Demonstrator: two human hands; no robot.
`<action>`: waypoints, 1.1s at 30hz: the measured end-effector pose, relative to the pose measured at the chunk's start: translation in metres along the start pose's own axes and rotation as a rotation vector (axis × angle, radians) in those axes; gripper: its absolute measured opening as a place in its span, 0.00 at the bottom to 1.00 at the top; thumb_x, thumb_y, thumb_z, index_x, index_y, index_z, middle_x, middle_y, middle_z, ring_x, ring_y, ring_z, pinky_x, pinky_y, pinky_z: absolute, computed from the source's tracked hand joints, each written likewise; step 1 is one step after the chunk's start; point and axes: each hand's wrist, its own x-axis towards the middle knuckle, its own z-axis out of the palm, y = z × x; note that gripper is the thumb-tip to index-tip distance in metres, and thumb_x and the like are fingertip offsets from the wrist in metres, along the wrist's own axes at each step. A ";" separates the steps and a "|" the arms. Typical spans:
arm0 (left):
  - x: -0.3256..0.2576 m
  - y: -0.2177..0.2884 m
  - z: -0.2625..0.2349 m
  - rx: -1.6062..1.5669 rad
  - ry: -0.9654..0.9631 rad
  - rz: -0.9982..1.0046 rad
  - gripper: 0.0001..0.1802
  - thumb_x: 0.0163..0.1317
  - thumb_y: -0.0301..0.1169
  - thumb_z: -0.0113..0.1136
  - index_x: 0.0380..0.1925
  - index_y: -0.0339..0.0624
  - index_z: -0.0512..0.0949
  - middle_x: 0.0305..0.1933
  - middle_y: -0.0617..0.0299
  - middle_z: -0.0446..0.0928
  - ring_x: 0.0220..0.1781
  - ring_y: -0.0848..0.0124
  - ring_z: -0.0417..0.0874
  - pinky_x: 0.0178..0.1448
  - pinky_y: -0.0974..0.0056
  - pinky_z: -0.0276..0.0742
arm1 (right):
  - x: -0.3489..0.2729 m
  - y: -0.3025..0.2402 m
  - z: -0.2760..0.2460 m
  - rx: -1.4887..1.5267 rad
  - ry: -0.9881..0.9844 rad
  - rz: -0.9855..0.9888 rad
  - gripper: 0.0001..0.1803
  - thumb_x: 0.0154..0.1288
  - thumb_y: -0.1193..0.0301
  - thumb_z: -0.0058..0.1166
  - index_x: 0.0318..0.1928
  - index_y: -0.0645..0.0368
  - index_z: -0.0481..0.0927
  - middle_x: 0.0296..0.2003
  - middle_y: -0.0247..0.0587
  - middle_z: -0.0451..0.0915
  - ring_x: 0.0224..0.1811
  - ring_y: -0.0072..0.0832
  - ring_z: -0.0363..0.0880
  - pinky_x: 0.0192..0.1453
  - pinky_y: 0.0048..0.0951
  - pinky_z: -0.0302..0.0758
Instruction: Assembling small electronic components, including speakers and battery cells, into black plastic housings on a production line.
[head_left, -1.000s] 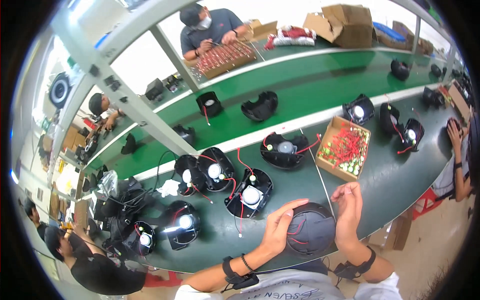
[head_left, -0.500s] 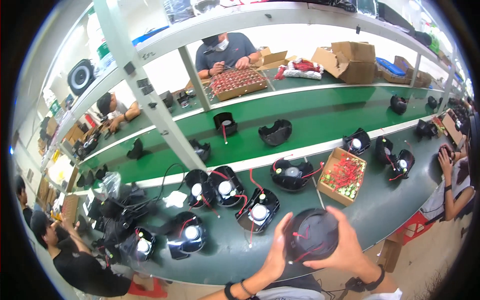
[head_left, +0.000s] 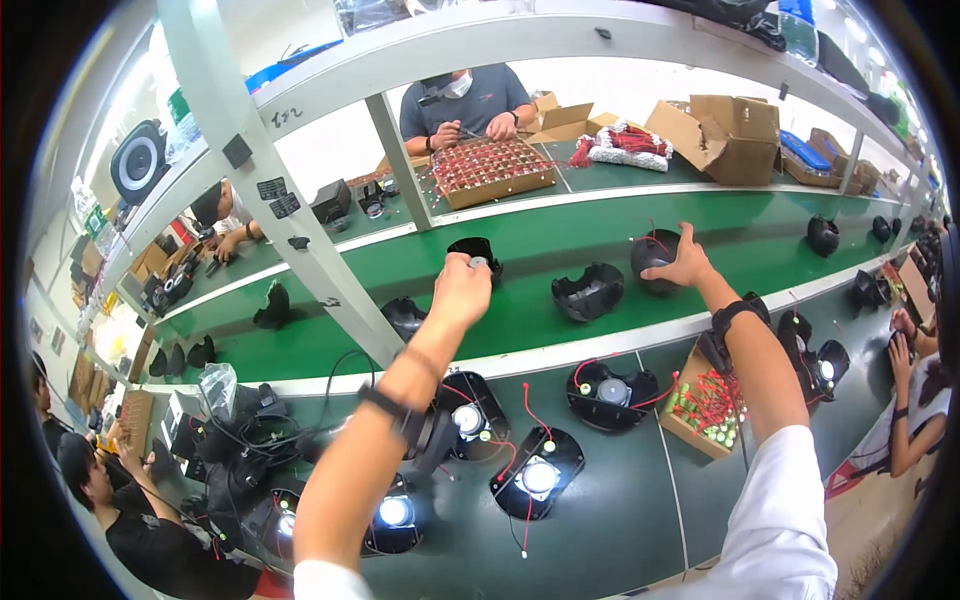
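Observation:
Both my arms reach over the workbench to the green conveyor belt (head_left: 520,340). My right hand (head_left: 692,265) is on a round black speaker shell (head_left: 650,256), thumb across its near side, fingers curving round its right; a thin red wire sticks up from it. Farther left, my left hand (head_left: 463,292) has closed on a black half-shell (head_left: 474,246) with a grey round part inside. An open black shell (head_left: 588,293) sits on the belt between my hands. On the bench below lie black half-shells with silver speaker drivers and red wires, such as this half-shell (head_left: 538,478) and another half-shell (head_left: 612,392).
A carton (head_left: 685,436) of red-wired small parts stands under my right forearm. The shelf's metal post (head_left: 300,235) rises left of my left hand. Black cables (head_left: 290,425) lie at the bench's left. Co-workers sit across the belt and on both sides.
Both arms have stretched forward from the bench's near edge. The round shell has gone from between both hands to the belt under my right hand; my left hand has left it for the half-shell.

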 end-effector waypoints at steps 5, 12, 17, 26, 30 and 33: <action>0.088 -0.072 0.089 0.166 -0.062 -0.326 0.32 0.74 0.42 0.58 0.62 0.18 0.72 0.68 0.25 0.75 0.68 0.32 0.80 0.74 0.43 0.77 | 0.005 0.023 0.010 0.049 0.031 -0.031 0.94 0.30 0.32 0.86 0.80 0.73 0.34 0.69 0.82 0.67 0.72 0.70 0.71 0.79 0.51 0.71; 0.090 -0.084 0.086 -0.534 -0.009 -0.465 0.25 0.75 0.26 0.48 0.66 0.18 0.64 0.57 0.41 0.79 0.50 0.52 0.90 0.47 0.57 0.96 | -0.066 -0.025 -0.093 0.078 0.113 -0.200 0.36 0.57 0.58 0.76 0.61 0.65 0.77 0.51 0.62 0.86 0.53 0.50 0.88 0.60 0.44 0.82; -0.002 0.003 0.025 -0.550 -0.270 -0.102 0.29 0.74 0.21 0.46 0.75 0.27 0.60 0.61 0.42 0.77 0.57 0.54 0.88 0.58 0.54 0.94 | -0.152 -0.004 -0.131 0.058 -0.320 -0.357 0.09 0.60 0.71 0.68 0.39 0.63 0.91 0.31 0.44 0.91 0.35 0.34 0.92 0.46 0.34 0.85; -0.275 0.034 -0.080 -0.181 -0.741 0.263 0.30 0.73 0.24 0.57 0.75 0.40 0.66 0.59 0.51 0.82 0.53 0.67 0.85 0.55 0.62 0.81 | -0.180 0.011 -0.033 -0.400 -0.497 -0.425 0.09 0.56 0.72 0.69 0.38 0.47 0.95 0.42 0.41 0.93 0.48 0.42 0.91 0.53 0.45 0.85; -0.333 0.041 -0.062 -0.228 -0.963 -0.052 0.27 0.76 0.24 0.56 0.73 0.40 0.68 0.64 0.46 0.82 0.55 0.71 0.84 0.55 0.63 0.82 | -0.185 0.018 -0.027 -0.354 -0.588 -0.299 0.10 0.56 0.73 0.66 0.38 0.44 0.94 0.44 0.40 0.93 0.57 0.43 0.88 0.64 0.54 0.77; -0.333 0.023 -0.033 -0.285 -1.067 -0.106 0.26 0.77 0.26 0.56 0.73 0.41 0.67 0.51 0.55 0.84 0.43 0.74 0.85 0.45 0.64 0.84 | -0.186 0.026 -0.023 -0.473 -0.528 -0.409 0.15 0.56 0.65 0.70 0.47 0.43 0.94 0.44 0.39 0.92 0.54 0.45 0.88 0.67 0.54 0.72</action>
